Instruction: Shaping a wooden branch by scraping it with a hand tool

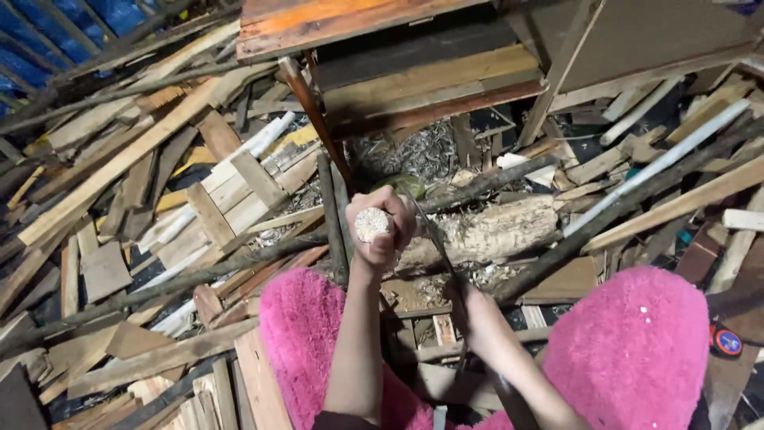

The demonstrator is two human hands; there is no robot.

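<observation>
My left hand (385,231) is closed around a pale wooden stick (371,224). The stick stands on end and its cut top faces the camera. My right hand (471,312) sits lower between my knees and grips the dark handle of a thin curved blade (442,255). The blade arcs up toward the stick and my left fist. Pink fuzzy trousers (629,350) cover both knees at the bottom of the view. Whether the blade touches the stick is unclear.
Scrap planks, slats and branches (119,159) are piled all around. A thick pale log (497,231) lies just beyond my hands. A wooden bench or table (414,72) stands at the back, with wood shavings (414,155) under it and blue sheeting (48,32) at top left.
</observation>
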